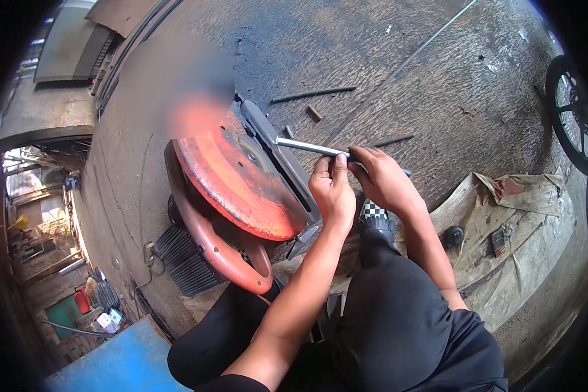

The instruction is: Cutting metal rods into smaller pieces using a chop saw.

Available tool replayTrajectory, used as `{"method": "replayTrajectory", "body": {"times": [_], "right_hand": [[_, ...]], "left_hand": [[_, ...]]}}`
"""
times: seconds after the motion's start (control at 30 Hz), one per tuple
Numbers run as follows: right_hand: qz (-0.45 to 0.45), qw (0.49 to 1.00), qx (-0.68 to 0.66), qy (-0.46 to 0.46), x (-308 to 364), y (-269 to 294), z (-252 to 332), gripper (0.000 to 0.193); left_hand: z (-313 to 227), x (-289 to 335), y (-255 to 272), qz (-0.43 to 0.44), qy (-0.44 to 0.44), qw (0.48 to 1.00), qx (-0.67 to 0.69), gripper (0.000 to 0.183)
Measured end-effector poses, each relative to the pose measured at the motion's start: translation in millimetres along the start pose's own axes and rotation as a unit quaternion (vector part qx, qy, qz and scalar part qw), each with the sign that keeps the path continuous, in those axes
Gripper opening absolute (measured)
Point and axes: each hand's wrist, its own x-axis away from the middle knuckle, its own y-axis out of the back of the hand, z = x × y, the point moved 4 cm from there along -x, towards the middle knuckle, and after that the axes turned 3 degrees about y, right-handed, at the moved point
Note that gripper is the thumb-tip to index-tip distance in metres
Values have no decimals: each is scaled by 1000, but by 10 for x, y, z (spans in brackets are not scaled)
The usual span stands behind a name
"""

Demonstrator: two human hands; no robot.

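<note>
Just right of the orange cut-off saw [225, 179], the left hand [333, 195] pinches a silvery metal rod [307, 146], one end reaching toward the saw; the right hand [385, 178] pinches it farther away.

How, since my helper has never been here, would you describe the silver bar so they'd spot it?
Find the big orange machine, then the left hand to its right. The silver bar juts from that hand toward the machine; it is shiny and held, unlike the dark rods on the floor.
</note>
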Motion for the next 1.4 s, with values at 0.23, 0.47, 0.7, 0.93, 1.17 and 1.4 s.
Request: {"method": "replayTrajectory", "body": {"times": [0.23, 0.47, 0.7, 0.93, 1.17, 1.4], "right_hand": [[47, 990, -88, -98, 146, -326, -544, 18], [85, 971, -117, -192, 96, -607, -547, 33], [106, 971, -160, -144, -26, -812, -531, 33], [113, 954, -232, -153, -260, -1065, -477, 32], [54, 975, -200, -80, -393, -1167, -270, 24], [140, 968, -201, -56, -346, -1309, -278, 30]], "left_hand": [[-973, 1062, 767, 74, -318, 861, -390, 53], [-753, 1071, 2075, -125, 10, 965, -229, 59], [-999, 945, 2151, -162, 82, 973, -143, 31], [-2543, 320, 2445, -73, 135, 973, -170, 49], [-2725, -7, 2316, -115, 84, 976, -167, 55], [-2724, -62, 2461, -76, 95, 969, -216, 48]]}}
